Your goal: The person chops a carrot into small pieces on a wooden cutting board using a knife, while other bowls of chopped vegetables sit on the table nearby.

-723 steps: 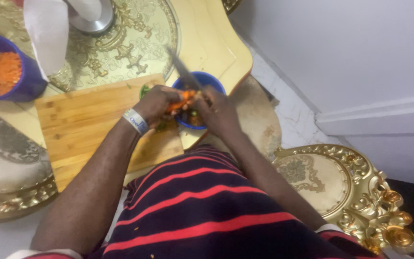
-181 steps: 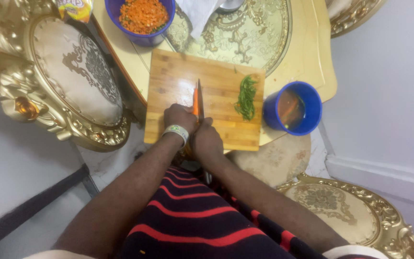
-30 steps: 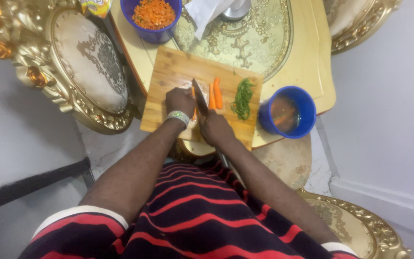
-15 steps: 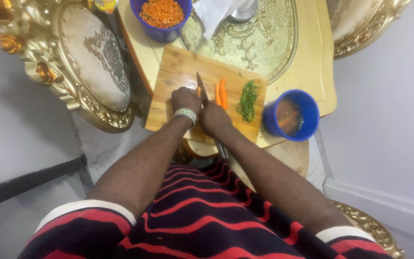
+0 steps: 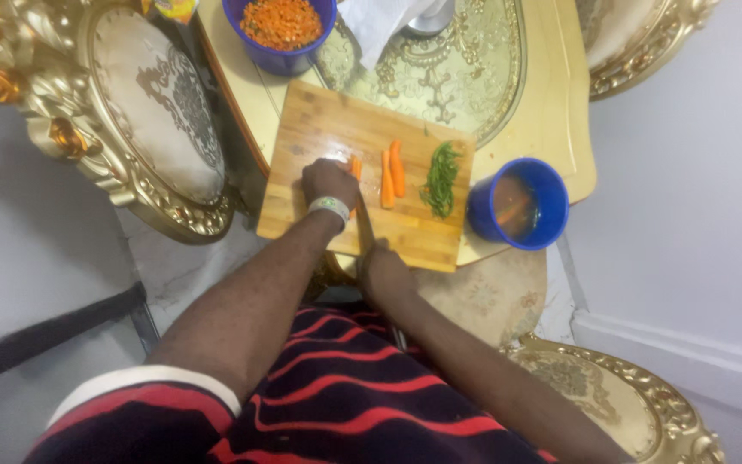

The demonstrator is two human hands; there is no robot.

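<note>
Carrot piece (image 5: 355,167) near the middle of the board (image 5: 319,129), orange tip just showing at the fingertips of the left hand (image 5: 330,182). Left grip curled down over it, pinning it flat to the wood; wristband (image 5: 330,206) just behind. Right hand (image 5: 384,273) at the near edge of the board, grip clenched on the knife (image 5: 362,225), blade reaching up onto the board, close beside the left wrist.

Just right of the pinned piece, two carrot sticks (image 5: 392,174) side by side; further right on the board, a small heap of green strips (image 5: 440,179). Off the right edge of the board, a blue cup (image 5: 551,185) with liquid in it. Beyond the far left corner, a blue bowl (image 5: 281,60) of diced carrot, white cloth (image 5: 380,19) next to it.

Likely risks: blade so near wrist and knuckles, so a slip on the rounded carrot could nick skin; near edge of the board appears to overhang the counter (image 5: 551,103), so heavy pressure there could tip it; cup close to the counter's rim, open to a knock from the right elbow.

Open room: bare wood on the left and far part of the board. Tight on the right, hemmed in by sticks, strips and cup; gilded chair (image 5: 156,112) close on the left.
</note>
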